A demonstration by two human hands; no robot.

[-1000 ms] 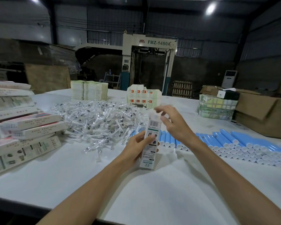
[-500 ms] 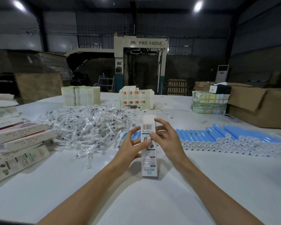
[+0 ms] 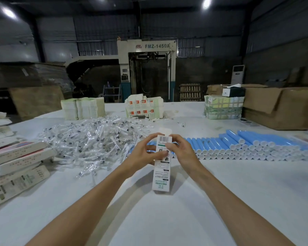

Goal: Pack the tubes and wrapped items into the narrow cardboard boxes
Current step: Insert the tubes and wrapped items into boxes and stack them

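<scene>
**Packing line, mid-carton.** You hold one narrow cardboard box [image 3: 161,174] upright at the middle of the tabletop [image 3: 167,219]. Its lower end appears to rest on the surface, and its top flap [image 3: 164,130] stands open. The fingers of your left hand [image 3: 141,154] and right hand [image 3: 184,153] are curled round the box's upper half, thumbs on the printed face. Whether anything is inside cannot be told.

**Risks from here, as a judgement:**
- A tuck pushed off-line could crease the flap or buckle the thin wall under your grip.
- The foot of the box could skid on the smooth surface if you press down at a slant.
- A tilt with the flap open could let any contents slide out.
- The blue tubes [image 3: 238,146] lie just beyond your right hand. Being round, they could roll if a wrist brushes them.
- The wrapped items [image 3: 96,139], heaped near your left hand, could scatter the same way.

**The count:**
- One box in hand.
- Roughly six long boxes [image 3: 20,157] stacked at your left.
- Three bundles of flat printed card [image 3: 144,107] along the far edge.
- One large brown carton [image 3: 283,107] at right.
- The tubes, in overlapping rows, and the wrapped items are too many to count.
</scene>
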